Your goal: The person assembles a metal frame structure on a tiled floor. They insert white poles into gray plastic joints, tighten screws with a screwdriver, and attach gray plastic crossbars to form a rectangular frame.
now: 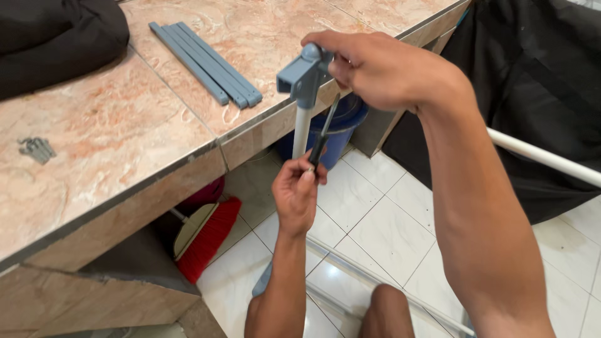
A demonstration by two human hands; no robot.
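My right hand (382,69) grips the top of a grey plastic joint piece (302,78) fitted on the end of a white tube (302,130) that stands upright in front of the counter edge. My left hand (297,191) is below it, closed on the black handle of a screwdriver (321,143). The screwdriver's shaft points up toward the underside of the grey joint, just beside the tube. Whether the tip touches a screw is hidden by my fingers.
A marble-patterned counter (125,131) carries several grey plastic bars (203,59), a small pile of grey screws (36,149) and a black bag (56,37). Under it are a red broom (203,238) and a blue bucket (341,128). Another white tube (544,156) crosses black fabric at right.
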